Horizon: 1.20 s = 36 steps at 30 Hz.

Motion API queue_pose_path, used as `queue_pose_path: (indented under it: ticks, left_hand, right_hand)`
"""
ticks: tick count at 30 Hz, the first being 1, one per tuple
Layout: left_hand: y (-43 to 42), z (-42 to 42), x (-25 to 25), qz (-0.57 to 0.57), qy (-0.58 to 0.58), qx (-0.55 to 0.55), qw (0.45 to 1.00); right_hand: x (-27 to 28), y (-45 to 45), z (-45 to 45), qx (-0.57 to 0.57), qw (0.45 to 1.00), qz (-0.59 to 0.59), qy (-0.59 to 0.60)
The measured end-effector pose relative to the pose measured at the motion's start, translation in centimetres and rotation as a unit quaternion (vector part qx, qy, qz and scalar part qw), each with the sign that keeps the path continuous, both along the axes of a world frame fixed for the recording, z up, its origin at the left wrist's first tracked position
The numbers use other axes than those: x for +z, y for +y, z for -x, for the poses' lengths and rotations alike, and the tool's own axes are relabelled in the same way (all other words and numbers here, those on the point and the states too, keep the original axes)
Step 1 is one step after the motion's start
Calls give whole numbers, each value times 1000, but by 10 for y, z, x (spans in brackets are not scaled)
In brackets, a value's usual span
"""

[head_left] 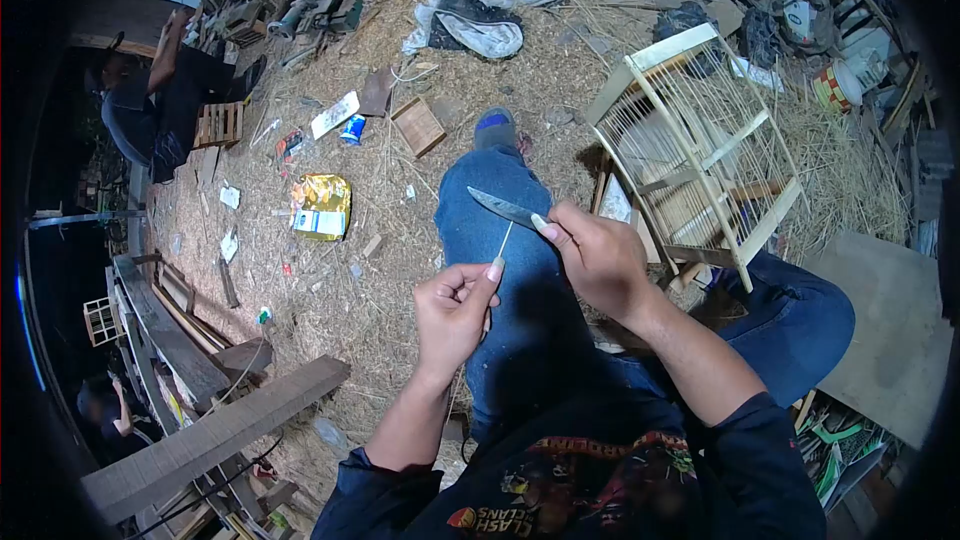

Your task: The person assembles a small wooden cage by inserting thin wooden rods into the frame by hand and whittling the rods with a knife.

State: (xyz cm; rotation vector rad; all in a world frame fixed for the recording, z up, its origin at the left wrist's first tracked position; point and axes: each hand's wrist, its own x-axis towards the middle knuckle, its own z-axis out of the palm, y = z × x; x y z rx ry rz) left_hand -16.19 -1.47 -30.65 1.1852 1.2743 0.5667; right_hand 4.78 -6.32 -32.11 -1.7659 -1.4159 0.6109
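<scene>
Over my jeans-clad knee, my right hand (598, 258) is closed round the handle of a knife (503, 205), its blade pointing up and left. My left hand (456, 315) pinches a thin pale stick (507, 239) between thumb and fingers. The stick's upper end lies close under the blade; whether they touch I cannot tell. To the right of my right hand a birdcage (700, 145) with a pale wooden frame and thin bars leans on the ground. My fingers hide the knife's handle and the stick's lower part.
A small wooden tray (419, 127) and a yellow plastic packet (321, 208) lie on the shavings-covered ground. A wooden beam (215, 440) juts in at lower left. One person (160, 105) sits at upper left, another (120, 410) at lower left. A flat board (880, 330) lies right of my leg.
</scene>
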Motion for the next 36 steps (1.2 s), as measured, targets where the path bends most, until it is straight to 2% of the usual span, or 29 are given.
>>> queue_pose_path:
  ticks: [22, 27, 30, 34, 36]
  left_hand:
    - [9, 1, 0, 32, -15, -43, 998]
    - [11, 1, 0, 27, -11, -51, 998]
    - [9, -1, 2, 27, -21, -47, 998]
    - [7, -3, 1, 12, 1, -41, 999]
    - [6, -3, 0, 7, 4, -40, 999]
  right_hand:
    - [-8, 3, 1, 14, 999, 21, -24]
    - [-10, -3, 7, 16, 998, -25, -61]
    - [-4, 2, -1, 15, 998, 12, -55]
    - [-7, -5, 7, 11, 996, -25, -83]
    - [-5, -3, 2, 26, 997, 6, -77]
